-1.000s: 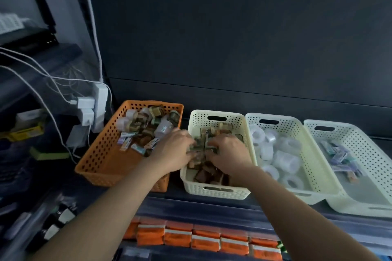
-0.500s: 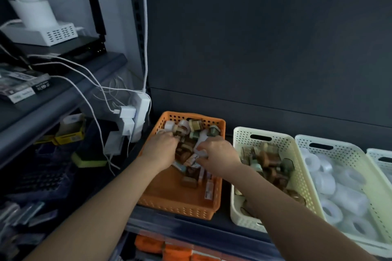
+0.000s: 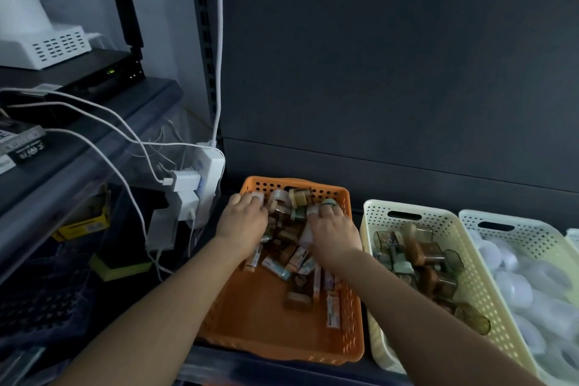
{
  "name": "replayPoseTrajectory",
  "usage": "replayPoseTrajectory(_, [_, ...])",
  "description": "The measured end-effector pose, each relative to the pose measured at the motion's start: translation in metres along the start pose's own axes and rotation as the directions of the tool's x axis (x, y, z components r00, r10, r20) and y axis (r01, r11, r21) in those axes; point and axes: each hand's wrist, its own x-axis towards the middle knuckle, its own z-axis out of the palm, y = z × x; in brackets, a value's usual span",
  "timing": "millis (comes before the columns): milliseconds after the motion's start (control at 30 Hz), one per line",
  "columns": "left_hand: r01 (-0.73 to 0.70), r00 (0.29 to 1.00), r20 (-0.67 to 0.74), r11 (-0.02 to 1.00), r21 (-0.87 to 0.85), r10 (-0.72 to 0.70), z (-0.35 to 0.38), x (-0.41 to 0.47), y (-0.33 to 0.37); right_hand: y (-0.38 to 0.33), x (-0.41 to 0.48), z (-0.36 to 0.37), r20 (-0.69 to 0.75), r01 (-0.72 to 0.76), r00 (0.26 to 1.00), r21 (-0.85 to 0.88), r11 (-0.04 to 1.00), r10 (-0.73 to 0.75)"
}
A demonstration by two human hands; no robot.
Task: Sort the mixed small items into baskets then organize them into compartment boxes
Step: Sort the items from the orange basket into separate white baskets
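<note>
An orange basket [image 3: 250,320] holds a mixed pile of small items [image 3: 293,247]: tape rolls, brown and green boxes, flat packets. Both my hands are in the far end of that pile. My left hand [image 3: 242,222] curls its fingers over small items at the basket's back left corner, with a pale roll at its fingertips. My right hand [image 3: 333,233] curls round a small green roll [image 3: 329,202] near the back right. Next to it on the right, a cream basket [image 3: 372,260] holds brown and green boxes. Further right, a white basket [image 3: 532,229] holds white rolls.
A white power strip [image 3: 210,175] with plugs and cables hangs just left of the orange basket. A dark shelf [image 3: 94,147] at the left carries a router and a white device. The dark back panel rises behind the baskets.
The view has swung left from the cream basket to the orange one. Both hands left the cream basket and now dig further back in the orange basket's pile.
</note>
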Motion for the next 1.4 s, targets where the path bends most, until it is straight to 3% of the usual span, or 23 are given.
replayPoseTrajectory(133, [-0.04,0.999,-0.01,0.991,-0.126,0.039,-0.007,0.005,-0.001,0.001,0.001,-0.001,0.008,-0.065,0.998,0.101,0.993,0.064])
replayPoseTrajectory(300, [0.029,0.999,-0.006,0.884,-0.467,-0.036,-0.019,0.007,0.0,0.008,-0.004,-0.01,-0.02,-0.079,0.996,0.232,0.969,0.086])
replayPoseTrajectory(500, [0.012,0.99,-0.099,0.754,-0.657,-0.103,-0.033,0.01,0.002,0.016,-0.013,-0.018,-0.247,-0.043,0.956,0.413,0.91,0.157])
replayPoseTrajectory(667, [-0.058,0.966,-0.197,0.608,-0.792,-0.165,-0.056,0.017,0.017,0.029,-0.023,-0.033,-0.416,-0.004,0.869,0.535,0.845,0.267])
replayPoseTrajectory(867, [-0.174,0.947,-0.278,0.477,-0.861,-0.158,-0.081,0.031,0.068,0.078,-0.051,-0.042,-0.431,-0.108,0.771,0.636,0.764,0.468])
replayPoseTrajectory(1033, [-0.26,0.949,-0.31,0.407,-0.876,-0.061,-0.107,0.041,0.137,0.14,-0.089,-0.042,-0.406,-0.233,0.691,0.658,0.716,0.598])
replayPoseTrajectory(1267, [-0.269,0.962,-0.259,0.417,-0.868,0.082,-0.141,0.057,0.251,0.242,-0.145,-0.032,-0.306,-0.438,0.624,0.625,0.646,0.719])
replayPoseTrajectory(1400, [-0.296,0.955,-0.258,0.509,-0.808,0.145,-0.146,0.065,0.304,0.288,-0.166,-0.019,-0.267,-0.51,0.629,0.568,0.646,0.731])
